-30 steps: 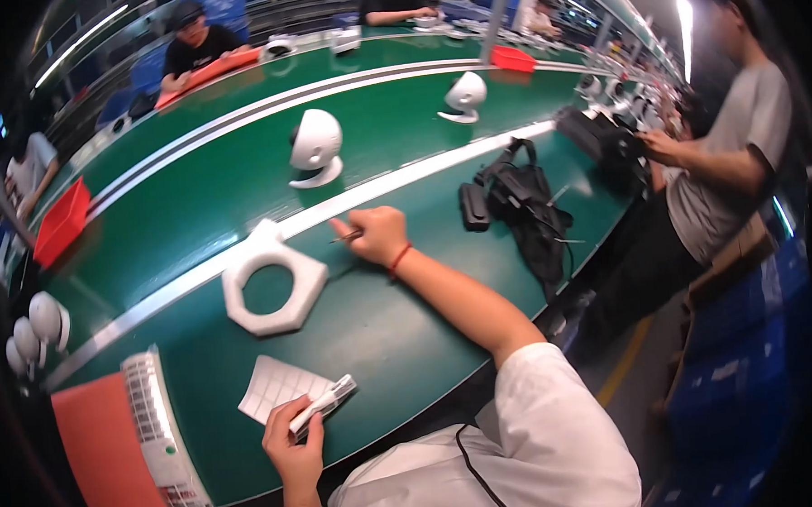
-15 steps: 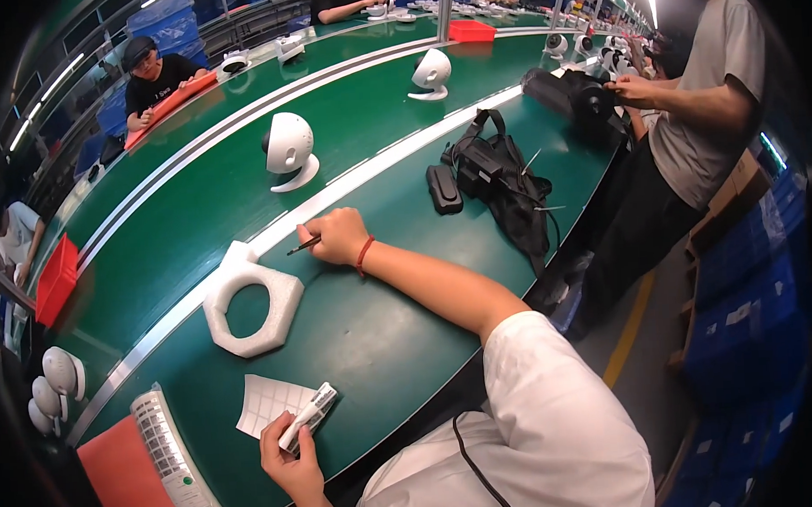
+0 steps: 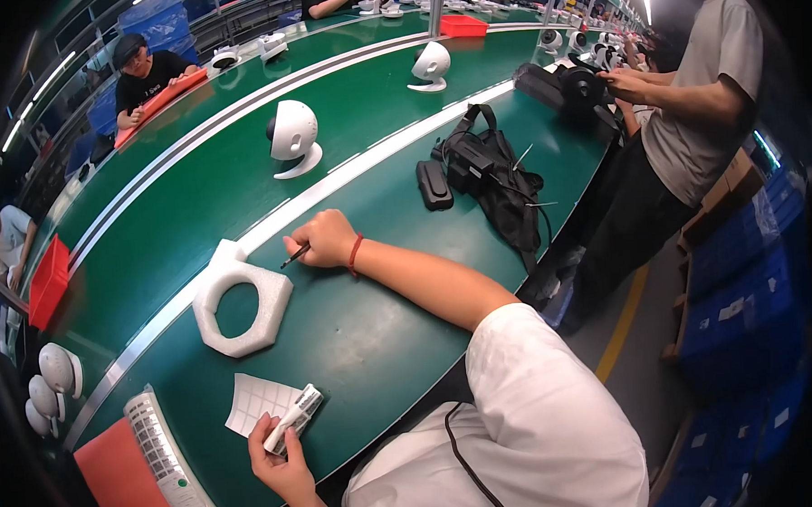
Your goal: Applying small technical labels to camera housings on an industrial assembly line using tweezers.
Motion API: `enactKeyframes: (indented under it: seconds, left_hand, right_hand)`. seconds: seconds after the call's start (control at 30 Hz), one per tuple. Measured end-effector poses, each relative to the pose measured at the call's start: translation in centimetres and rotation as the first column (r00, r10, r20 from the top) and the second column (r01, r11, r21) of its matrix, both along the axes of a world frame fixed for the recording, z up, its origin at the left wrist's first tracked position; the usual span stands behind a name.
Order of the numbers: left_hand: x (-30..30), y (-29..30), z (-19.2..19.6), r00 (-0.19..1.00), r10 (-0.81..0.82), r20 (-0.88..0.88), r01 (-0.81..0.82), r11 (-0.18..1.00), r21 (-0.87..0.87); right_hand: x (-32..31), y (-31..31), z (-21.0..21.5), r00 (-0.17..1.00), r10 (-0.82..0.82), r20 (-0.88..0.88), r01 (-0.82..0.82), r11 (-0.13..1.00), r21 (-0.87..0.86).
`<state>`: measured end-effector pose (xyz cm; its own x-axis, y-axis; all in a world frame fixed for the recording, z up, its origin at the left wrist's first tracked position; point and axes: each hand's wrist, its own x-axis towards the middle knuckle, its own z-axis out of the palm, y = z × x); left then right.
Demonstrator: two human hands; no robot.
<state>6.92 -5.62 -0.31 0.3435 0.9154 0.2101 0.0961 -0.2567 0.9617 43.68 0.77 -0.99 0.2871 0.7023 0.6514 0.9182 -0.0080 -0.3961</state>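
Observation:
My left hand (image 3: pixel 284 467), at the front edge of the bench, grips a white label roll (image 3: pixel 295 419) with dark print along one side, fingers and thumb on either side of it. Under its far end lies a white sheet of blank-looking labels (image 3: pixel 249 401). Farther out, my right hand (image 3: pixel 326 237) is closed on a thin dark pointed tool (image 3: pixel 293 257); it looks like tweezers, though most is hidden in the fist. The tool's tip points left, towards a white foam ring (image 3: pixel 214 327) on the green bench.
White rounded cameras (image 3: pixel 294 136) stand on the green belt beyond a white rail. A black bag (image 3: pixel 489 177) and black case (image 3: pixel 435 184) lie to the right. A red sheet (image 3: pixel 126 474) and printed label strip (image 3: pixel 165 445) are near left. A person (image 3: pixel 698 105) stands at right.
My view has shifted slightly. The white cameras on the belt have moved a little right relative to the bench. The right hand's tool tips slightly lower; both hands keep their grip.

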Motion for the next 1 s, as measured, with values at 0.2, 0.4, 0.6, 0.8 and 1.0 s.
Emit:
enactKeyframes:
  seconds: [0.2,0.4,0.6,0.8,1.0]
  left_hand:
    - [0.1,-0.2,0.2,0.999,-0.034,-0.012,0.034,0.999,-0.019]
    - [0.4,-0.2,0.5,0.997,-0.057,-0.042,0.055,0.998,-0.041]
    - [0.5,-0.4,1.5,0.976,-0.122,-0.182,0.130,0.991,0.030]
    - [1.1,-0.2,1.9,0.974,-0.121,-0.191,0.138,0.988,0.076]
    - [0.8,-0.5,1.4,0.972,-0.159,-0.172,0.171,0.984,0.055]
  right_hand:
    - [-0.7,-0.4,0.5,0.998,0.058,0.031,-0.060,0.997,0.055]
    - [-0.4,-0.3,-0.5,0.994,0.040,0.103,-0.038,0.999,-0.023]
    - [0.5,-1.3,-0.4,0.994,0.102,0.043,-0.095,0.985,-0.142]
    - [1.6,-0.6,-0.7,0.976,0.143,0.162,-0.149,0.988,0.029]
    - [2.1,-0.4,-1.5,0.993,0.051,-0.104,-0.046,0.997,0.057]
